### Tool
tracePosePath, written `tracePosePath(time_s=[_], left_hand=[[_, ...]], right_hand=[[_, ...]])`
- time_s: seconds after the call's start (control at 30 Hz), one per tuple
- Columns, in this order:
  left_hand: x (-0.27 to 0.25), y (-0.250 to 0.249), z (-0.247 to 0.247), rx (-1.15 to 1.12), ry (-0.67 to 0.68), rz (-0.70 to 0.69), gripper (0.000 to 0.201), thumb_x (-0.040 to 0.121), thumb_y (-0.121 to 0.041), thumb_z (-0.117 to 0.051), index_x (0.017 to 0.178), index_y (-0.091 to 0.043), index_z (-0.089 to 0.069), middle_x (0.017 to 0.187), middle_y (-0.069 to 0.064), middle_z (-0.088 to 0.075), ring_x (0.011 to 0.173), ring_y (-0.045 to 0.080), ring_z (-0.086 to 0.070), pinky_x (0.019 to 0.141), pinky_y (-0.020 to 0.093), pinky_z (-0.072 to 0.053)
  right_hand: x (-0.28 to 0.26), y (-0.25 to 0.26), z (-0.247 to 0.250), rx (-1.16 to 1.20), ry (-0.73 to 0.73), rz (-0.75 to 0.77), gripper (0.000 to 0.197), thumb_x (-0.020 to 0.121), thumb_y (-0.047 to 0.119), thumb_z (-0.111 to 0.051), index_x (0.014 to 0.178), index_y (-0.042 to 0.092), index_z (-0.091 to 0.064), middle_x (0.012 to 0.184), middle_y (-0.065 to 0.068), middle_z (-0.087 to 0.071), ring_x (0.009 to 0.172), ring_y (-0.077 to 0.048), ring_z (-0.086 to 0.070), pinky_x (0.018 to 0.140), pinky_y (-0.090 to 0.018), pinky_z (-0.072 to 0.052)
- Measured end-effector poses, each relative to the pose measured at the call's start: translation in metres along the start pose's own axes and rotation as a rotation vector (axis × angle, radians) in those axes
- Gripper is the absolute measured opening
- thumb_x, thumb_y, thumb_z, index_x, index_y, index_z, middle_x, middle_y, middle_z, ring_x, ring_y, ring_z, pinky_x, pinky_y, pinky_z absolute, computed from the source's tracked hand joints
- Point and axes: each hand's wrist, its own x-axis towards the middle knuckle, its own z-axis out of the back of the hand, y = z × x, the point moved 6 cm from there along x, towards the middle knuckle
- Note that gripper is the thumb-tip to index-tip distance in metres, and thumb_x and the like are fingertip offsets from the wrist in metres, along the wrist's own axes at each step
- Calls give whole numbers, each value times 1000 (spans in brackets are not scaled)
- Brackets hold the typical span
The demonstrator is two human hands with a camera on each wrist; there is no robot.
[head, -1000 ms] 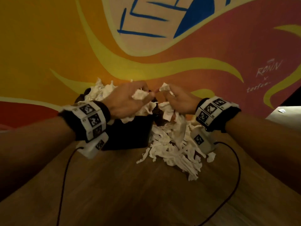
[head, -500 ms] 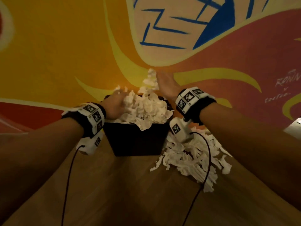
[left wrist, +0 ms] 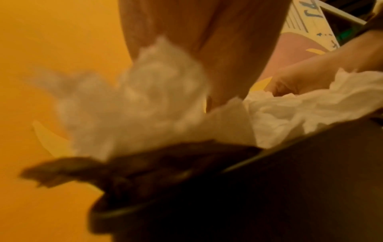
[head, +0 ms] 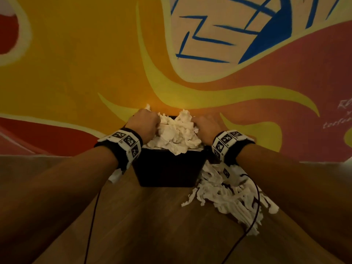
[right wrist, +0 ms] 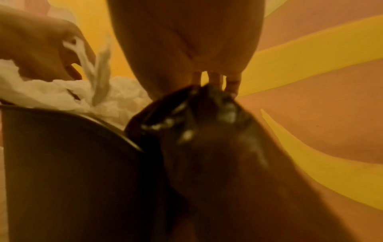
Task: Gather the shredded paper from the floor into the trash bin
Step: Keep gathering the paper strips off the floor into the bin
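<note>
Your hands flank a bin [head: 165,168] heaped with crumpled paper [head: 176,133].
Left hand [head: 143,125] clutches shreds; right hand [head: 206,126], raised flat earlier, now grips the glossy black liner [right wrist: 199,114].

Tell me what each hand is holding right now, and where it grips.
The right hand pinches the black bin liner at its bunched top edge. The left hand presses into the shredded paper; whether it grips any cannot be told.

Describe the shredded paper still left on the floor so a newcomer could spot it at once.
Start at the big painted wall and drop to the black trash bin standing at its foot on the wooden floor. Just right of the bin's base lies the loose paper, a flat spread of white strips. Unlike the heap in the bin, it rests directly on the wood.
</note>
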Motion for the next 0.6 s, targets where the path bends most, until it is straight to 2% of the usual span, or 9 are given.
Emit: tracePosePath(time_s=[0.07,0.13,0.23,0.3,0.37,0.43,0.47,0.53,0.6], left_hand=[[1,-5,-3,-42,57,9,19,89,-4,-50,75,-3,-63,89,22,-59,87,40,-59,73,41,-50],[1,-10,-7,-66,106,3,36,94,-11,-47,59,-8,-40,68,19,-42,67,33,-50,70,44,-48],[-1,-13,-13,-205,159,-12,47,101,-31,-41,62,-5,-42,58,11,-39,50,21,-35,57,34,-40],[-5,-13,-14,-259,220,-10,41,100,-34,-42,72,-6,-56,69,11,-52,52,20,-41,53,27,-36],[-8,-16,-16,-267,312,-30,25,97,-20,-43,79,-6,-53,97,10,-60,52,18,-38,49,24,-34],[-12,-18,-15,-318,377,-32,11,94,-3,-40,85,-6,-46,133,11,-57,46,15,-32,46,23,-29],[-14,-17,-14,-360,388,-23,11,93,2,-38,90,-7,-43,139,16,-51,42,13,-29,45,22,-27],[-17,-14,-12,-383,404,-18,15,94,4,-36,102,1,-48,143,17,-45,37,10,-31,43,22,-28],[-19,-11,-15,-309,439,-41,43,99,-5,-36,142,-5,-40,135,13,-55,48,12,-48,46,23,-37]], right_hand=[[-2,0,0,57,43,13,15,90,8,-48,89,6,-62,82,-11,-60,77,-23,-49,64,-29,-30],[-4,0,-2,256,101,3,27,94,15,-44,68,9,-51,64,-8,-46,59,-20,-38,56,-31,-30],[-8,5,-10,419,184,-24,46,98,47,-37,64,16,-35,64,-7,-35,59,-20,-34,58,-34,-32],[-11,9,-14,303,202,-16,65,87,73,-32,70,11,-41,61,-6,-41,56,-20,-40,57,-33,-35],[-9,13,-16,140,184,-1,76,76,82,-41,80,7,-51,66,-5,-54,62,-21,-52,60,-32,-42],[-5,12,-18,83,167,-15,77,71,78,-55,102,7,-54,90,-10,-63,85,-27,-58,74,-39,-51],[-5,12,-18,103,153,-32,78,70,74,-60,110,8,-51,99,-11,-62,92,-28,-57,78,-41,-50],[-3,11,-18,168,75,-66,73,71,66,-69,114,11,-48,105,-10,-59,97,-29,-55,79,-40,-49],[-1,9,-20,220,-29,-90,62,76,52,-73,117,13,-47,113,-12,-55,101,-31,-52,83,-40,-47]])
